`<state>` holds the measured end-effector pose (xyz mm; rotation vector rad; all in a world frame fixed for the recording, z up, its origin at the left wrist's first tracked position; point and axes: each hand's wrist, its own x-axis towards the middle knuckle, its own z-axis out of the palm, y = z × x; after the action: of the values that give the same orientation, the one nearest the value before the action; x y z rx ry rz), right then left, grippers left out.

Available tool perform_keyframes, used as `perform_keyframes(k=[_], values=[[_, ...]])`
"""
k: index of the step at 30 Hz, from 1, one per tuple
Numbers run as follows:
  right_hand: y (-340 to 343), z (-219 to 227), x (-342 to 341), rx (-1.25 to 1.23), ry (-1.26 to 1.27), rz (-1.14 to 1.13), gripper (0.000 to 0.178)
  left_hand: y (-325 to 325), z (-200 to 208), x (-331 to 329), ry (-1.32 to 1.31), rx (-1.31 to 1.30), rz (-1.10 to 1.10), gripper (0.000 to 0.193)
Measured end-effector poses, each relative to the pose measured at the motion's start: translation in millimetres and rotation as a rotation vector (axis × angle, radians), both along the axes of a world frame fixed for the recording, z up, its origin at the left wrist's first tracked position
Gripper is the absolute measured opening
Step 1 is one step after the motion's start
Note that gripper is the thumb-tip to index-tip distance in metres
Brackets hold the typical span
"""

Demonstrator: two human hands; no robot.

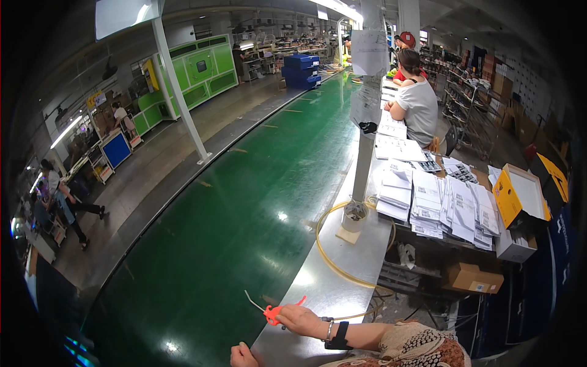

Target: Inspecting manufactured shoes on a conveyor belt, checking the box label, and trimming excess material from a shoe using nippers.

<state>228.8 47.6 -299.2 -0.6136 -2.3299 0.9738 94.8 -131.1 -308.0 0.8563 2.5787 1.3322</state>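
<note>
My right hand [298, 320] is closed around a red air blow gun [273, 315], held over the metal ledge beside the green conveyor belt. Its thin pale nozzle [253, 302] points up and left over the belt, and a red lever sticks out above my fingers. A yellowish air hose [335, 264] loops along the ledge and runs back toward my right wrist. At the lower edge, my left hand [243, 356] is partly cut off, its fingers curled in near the border of belt and ledge. What they hold, if anything, is hidden.
A square post [362, 165] rises from the ledge. Right of it lie stacks of printed paper [452, 205] and a yellow-and-white box [520, 192]. A cardboard box [474, 278] sits below. Farther along, a seated person [419, 110] leans on the ledge. Blue crates [301, 71] stand beyond the belt [244, 214].
</note>
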Motion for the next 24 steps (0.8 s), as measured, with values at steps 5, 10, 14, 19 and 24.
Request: perform_keyframes(k=[5, 10, 14, 19, 24], values=[[0, 15, 2, -0.046, -0.017, 0.029, 0.018, 0, 3, 2, 0.028, 0.009, -0.016, 0.03], [2, 5, -1, 0.051, 0.101, 0.03, 0.012, 2, 10, 2, -0.008, -0.017, -0.008, 0.028], [5, 3, -2, 0.04, 0.106, 0.027, 0.012, 4, 8, -2, -0.004, -0.032, -0.012, 0.029], [1, 3, 3, -0.053, -0.027, 0.056, 0.019, -2, 6, 1, -0.016, -0.02, -0.018, 0.03], [-9, -9, 8, -0.079, -0.046, 0.083, 0.018, -16, 8, 10, -0.059, -0.061, -0.014, 0.03]])
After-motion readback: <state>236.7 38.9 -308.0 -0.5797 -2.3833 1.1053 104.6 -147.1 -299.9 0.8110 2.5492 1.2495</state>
